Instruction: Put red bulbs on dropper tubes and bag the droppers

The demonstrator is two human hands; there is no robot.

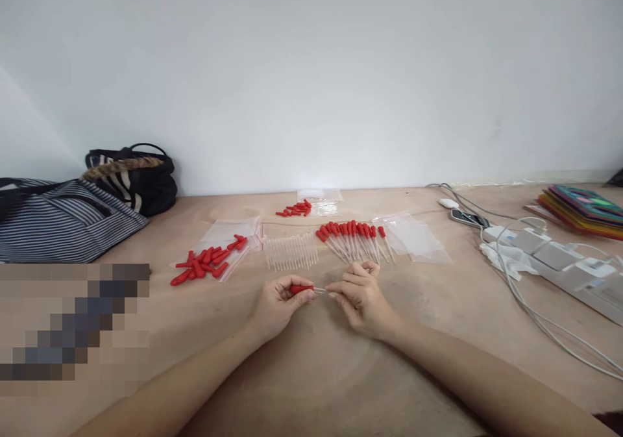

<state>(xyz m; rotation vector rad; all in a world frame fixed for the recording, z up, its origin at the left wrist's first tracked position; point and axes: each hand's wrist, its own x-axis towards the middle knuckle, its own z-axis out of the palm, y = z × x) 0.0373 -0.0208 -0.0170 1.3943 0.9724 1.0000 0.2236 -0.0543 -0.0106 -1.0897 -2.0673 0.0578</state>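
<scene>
My left hand [280,307] is closed on a red rubber dropper bulb [300,289]. A thin clear dropper tube [319,290] reaches from the bulb's mouth toward my right hand [363,300], whose thumb and forefinger pinch its far end. Beyond my hands, a row of clear tubes [291,251] lies on the table. To its right are several droppers [353,232] with red bulbs fitted on their tubes. Left of the row, loose red bulbs [207,260] are piled partly on a clear zip bag [231,230].
Smaller red bulbs [296,208] and thin clear tubes [327,208] lie near the wall. Clear bags [413,237] are right of the droppers. A power strip [559,262] with cables, a tissue [509,260] and coloured sheets [584,206] occupy the right; bags [73,213] stand left.
</scene>
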